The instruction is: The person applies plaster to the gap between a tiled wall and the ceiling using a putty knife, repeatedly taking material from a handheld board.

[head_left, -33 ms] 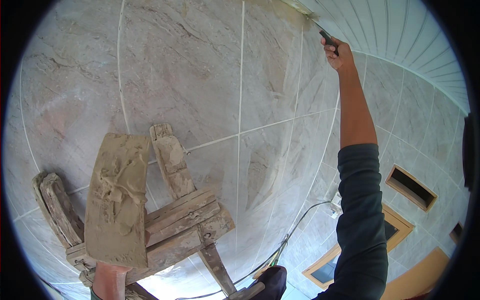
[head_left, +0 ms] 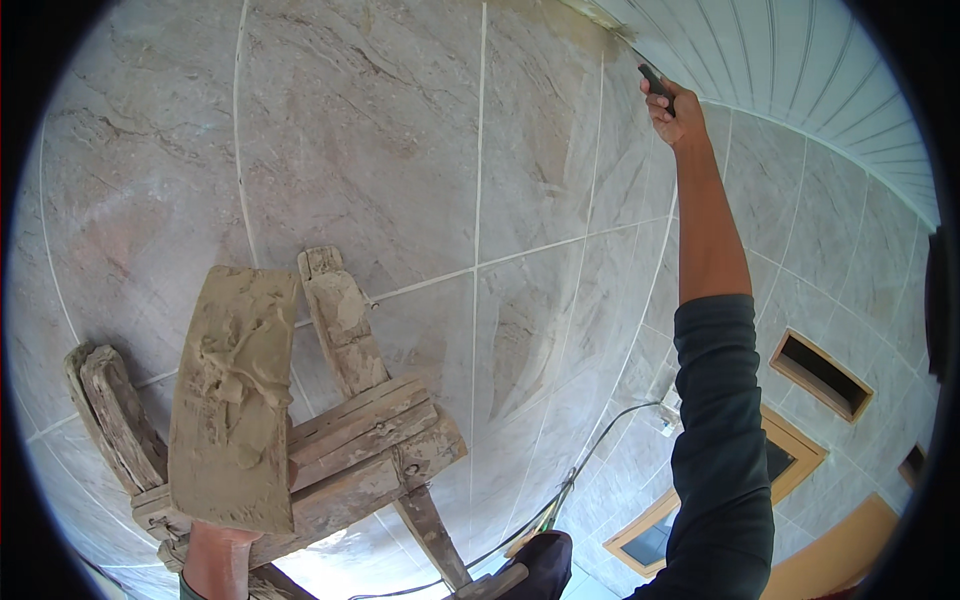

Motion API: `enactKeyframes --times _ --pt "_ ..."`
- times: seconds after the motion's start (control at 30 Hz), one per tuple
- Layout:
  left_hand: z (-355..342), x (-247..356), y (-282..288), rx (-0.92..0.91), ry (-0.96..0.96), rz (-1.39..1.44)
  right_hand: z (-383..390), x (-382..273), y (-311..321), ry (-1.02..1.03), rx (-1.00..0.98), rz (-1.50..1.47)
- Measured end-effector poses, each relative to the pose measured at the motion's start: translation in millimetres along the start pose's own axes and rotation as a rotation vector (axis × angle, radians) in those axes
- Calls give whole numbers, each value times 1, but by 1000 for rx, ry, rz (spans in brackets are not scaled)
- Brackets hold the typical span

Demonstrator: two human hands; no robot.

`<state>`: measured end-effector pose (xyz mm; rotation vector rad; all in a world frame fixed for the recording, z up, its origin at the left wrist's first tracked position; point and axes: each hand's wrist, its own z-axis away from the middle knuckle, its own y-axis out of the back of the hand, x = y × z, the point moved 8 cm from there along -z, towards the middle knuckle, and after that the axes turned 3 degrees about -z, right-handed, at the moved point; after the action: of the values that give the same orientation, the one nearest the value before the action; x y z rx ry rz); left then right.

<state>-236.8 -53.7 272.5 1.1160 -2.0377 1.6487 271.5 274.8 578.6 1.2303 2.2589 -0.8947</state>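
Tiled wall (head_left: 380, 180): grey-beige veined tiles with pale joints, filling most of the view and turning a corner on the right. Ceiling (head_left: 770, 60): white, ribbed, at the far right, meeting the wall along a curved line.

Wooden stand (head_left: 350, 480): rough timber, at near left, surfaces worn and spattered. Right sleeve (head_left: 718, 400): dark, reaching from near right towards the far end.

Board (head_left: 215, 450): long, standing in front of the stand at near left, face coated in mortar (head_left: 240, 370), which is heaped unevenly around its middle.

Wood-framed pane (head_left: 805, 458): near right, partly behind the sleeve. Wall opening (head_left: 822, 375): wood-edged, dark inside, right of the sleeve. Cable (head_left: 600, 445): dark, running from the right wall towards the near edge.

Left hand (head_left: 222, 545): at the near end of the board, mostly hidden behind it; whether its fingers are closed cannot be told. Right hand (head_left: 678, 112): far right, fingers clamped around the tool (head_left: 656, 88), whose dark handle is visible close to the ceiling edge.
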Motion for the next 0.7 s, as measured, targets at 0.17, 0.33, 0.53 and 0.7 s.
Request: enactKeyframes --times 0.17,0.33,0.53,0.7 --pt "12 9 -1 -369 -70 -56 72 16 -17 -17 -46 -178" --pt "6 0 35 -105 25 29 191 22 -54 -42 -61 -171" --pt "19 -79 -46 -371 307 219 300 24 -104 103 -89 251" --pt "30 -129 -64 -321 466 325 382 24 -184 694 -371 897"
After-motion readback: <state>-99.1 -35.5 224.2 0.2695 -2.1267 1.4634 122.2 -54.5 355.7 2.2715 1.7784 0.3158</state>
